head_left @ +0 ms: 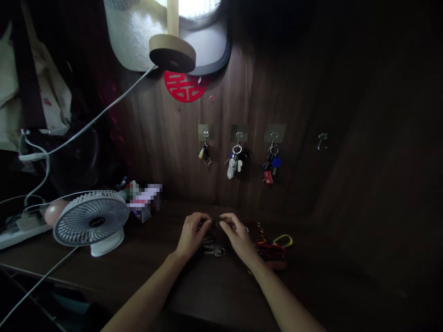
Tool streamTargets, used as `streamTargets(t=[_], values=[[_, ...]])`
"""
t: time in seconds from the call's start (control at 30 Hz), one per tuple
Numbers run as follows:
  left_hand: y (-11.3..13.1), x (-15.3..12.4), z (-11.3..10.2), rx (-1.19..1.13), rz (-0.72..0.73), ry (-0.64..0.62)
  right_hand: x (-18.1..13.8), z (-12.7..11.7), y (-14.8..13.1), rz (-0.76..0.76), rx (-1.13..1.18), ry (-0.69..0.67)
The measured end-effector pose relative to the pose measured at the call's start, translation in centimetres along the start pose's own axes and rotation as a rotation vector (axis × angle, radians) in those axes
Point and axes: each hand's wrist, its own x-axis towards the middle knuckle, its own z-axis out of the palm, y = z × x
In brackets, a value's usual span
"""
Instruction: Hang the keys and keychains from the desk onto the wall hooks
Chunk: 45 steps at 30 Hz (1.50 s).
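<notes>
My left hand [194, 234] and my right hand [238, 235] face each other low over the dark wooden shelf. Thumb and fingers of both are pinched toward a small dark thing [215, 223] between them, too dim to name. Just below the fingertips lie several loose metal keys [213, 250], partly covered by my left hand. Right of my right wrist is a small heap of coloured cords [272, 251], red, with a yellow loop [284, 240] sticking out.
Key bunches hang on three wall hooks: left [205, 154], middle [236, 161] and right [272, 163]. A further hook [322, 141] holds nothing. At left stand a white fan [92, 221] and a power strip [26, 235]. A lamp [172, 50] and caps [134, 41] are above.
</notes>
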Motion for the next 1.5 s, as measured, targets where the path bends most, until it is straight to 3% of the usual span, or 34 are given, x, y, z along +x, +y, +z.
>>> streamTargets(t=[0.13,0.33,0.5,0.7,1.03,1.2,1.5], values=[[0.0,0.8,-0.5,-0.006,-0.056,0.028,0.3,-0.3,0.6,0.047,0.002,0.092],[0.4,3.5,-1.8,-0.060,-0.120,0.001,0.3,-0.3,0.5,0.055,-0.014,0.061],[0.9,7.6,-3.1,-0.056,-0.062,0.173,0.1,-0.4,0.4,0.042,-0.036,0.070],[2.1,12.9,-3.9,-0.178,-0.139,0.262,0.1,-0.2,0.9,0.059,-0.008,0.058],[3.5,19.6,-3.7,-0.013,0.027,0.421,0.3,0.3,1.2,0.057,0.009,0.062],[3.3,21.0,-3.1,0.097,0.002,0.434,0.0,0.1,0.7,0.054,-0.012,0.033],[3.2,21.2,-2.3,0.269,-0.013,0.395,-0.1,0.1,0.7,0.013,-0.024,0.014]])
